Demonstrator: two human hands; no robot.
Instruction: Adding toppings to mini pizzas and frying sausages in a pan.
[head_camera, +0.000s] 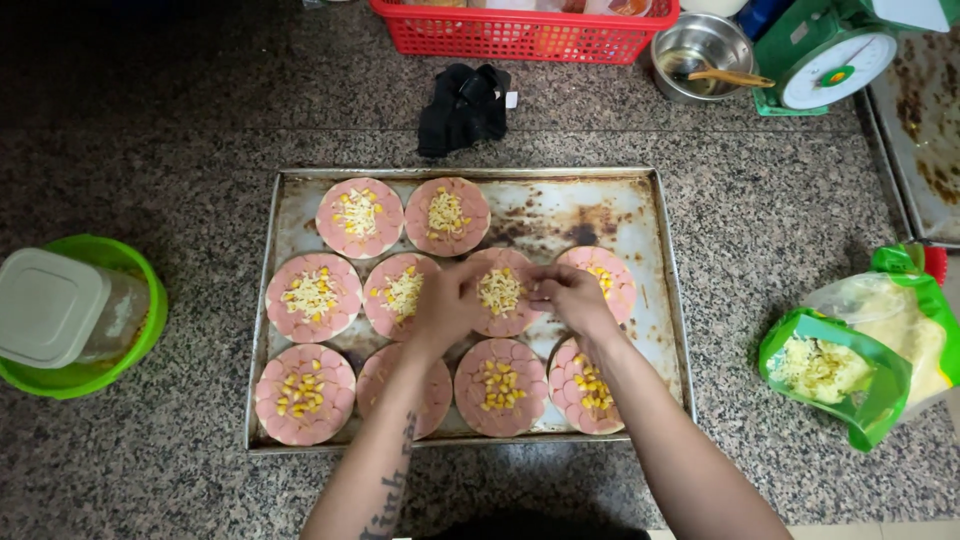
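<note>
A worn metal baking tray (620, 205) lies on the granite counter with several small round pizzas covered in pink sausage slices and corn. Some carry shredded cheese, such as the top left one (359, 216). My left hand (445, 305) and my right hand (570, 297) meet over the middle-row pizza (500, 292), fingertips pinched together on either side of its pile of shredded cheese. The right hand partly hides the pizza at the row's right end (612, 275). The front-row pizzas (305, 393) show corn only.
An open green bag of shredded cheese (850, 365) lies right of the tray. A lidded plastic tub in a green bowl (75, 315) sits left. Behind are a black cloth (463, 108), a red basket (525, 35), a steel bowl with spoon (703, 55) and a green scale (835, 65).
</note>
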